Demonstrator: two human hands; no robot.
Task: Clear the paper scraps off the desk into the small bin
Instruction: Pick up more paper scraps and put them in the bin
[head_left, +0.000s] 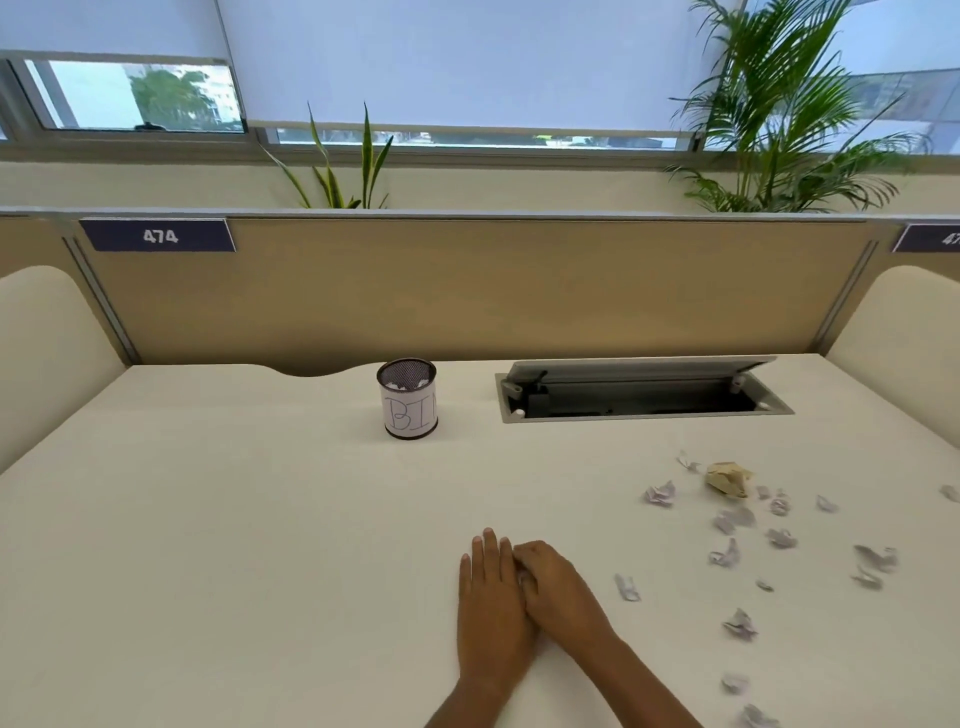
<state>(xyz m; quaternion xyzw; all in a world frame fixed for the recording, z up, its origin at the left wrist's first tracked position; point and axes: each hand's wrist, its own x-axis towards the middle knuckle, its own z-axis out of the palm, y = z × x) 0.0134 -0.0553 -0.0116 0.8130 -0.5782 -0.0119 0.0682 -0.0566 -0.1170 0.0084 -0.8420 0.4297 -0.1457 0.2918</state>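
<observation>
Desk (234, 519) under my hands: plain cream-white, no pattern. Small bin (407, 399): dark mesh, wrapped in a white paper label with "BIN" handwritten in thin dark lines. Paper scraps (727, 519): pale lilac-white with grey creases; one crumpled wad (728, 479) is tan. Partition (467, 291): flat beige-tan. Number plate (158, 236): navy, white "474". Cable hatch (641, 389): grey frame, black interior. Plants (779, 114): green fronds.
</observation>
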